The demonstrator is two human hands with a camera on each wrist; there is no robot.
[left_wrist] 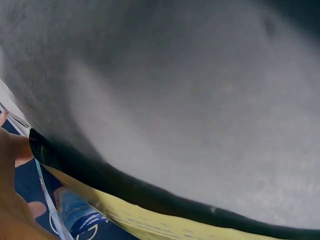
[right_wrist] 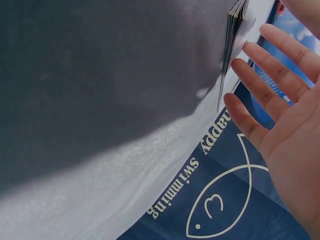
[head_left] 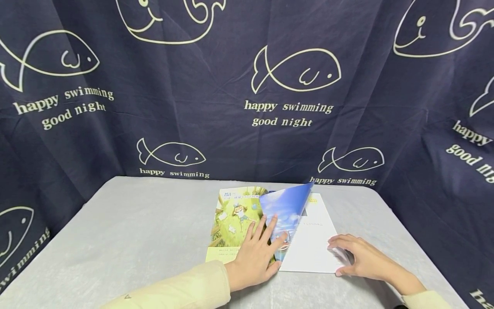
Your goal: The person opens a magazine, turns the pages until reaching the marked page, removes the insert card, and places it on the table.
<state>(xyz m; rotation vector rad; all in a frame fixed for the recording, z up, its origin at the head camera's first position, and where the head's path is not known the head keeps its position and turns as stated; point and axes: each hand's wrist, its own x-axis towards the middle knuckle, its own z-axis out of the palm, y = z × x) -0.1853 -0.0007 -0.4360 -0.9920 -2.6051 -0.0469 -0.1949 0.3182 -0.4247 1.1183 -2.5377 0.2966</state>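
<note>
A booklet lies spread on the table, with a green illustrated page [head_left: 231, 223] at left and a white page [head_left: 314, 249] at right. Between them a blue page [head_left: 285, 210] stands partly raised, its upper corner folded up. My left hand [head_left: 254, 257] rests with spread fingers on the blue page near the fold. At the booklet's right edge is my right hand [head_left: 364, 259], fingers slightly bent. The left wrist view catches part of my left hand [left_wrist: 15, 190] beside a yellow page strip [left_wrist: 170, 225]. In the right wrist view my right hand [right_wrist: 285, 110] has extended fingers beside the page edges [right_wrist: 232, 37].
The grey table [head_left: 135, 231] extends to both sides of the booklet. Behind it and along the sides hangs a dark blue curtain [head_left: 216, 111] with white fish drawings and lettering.
</note>
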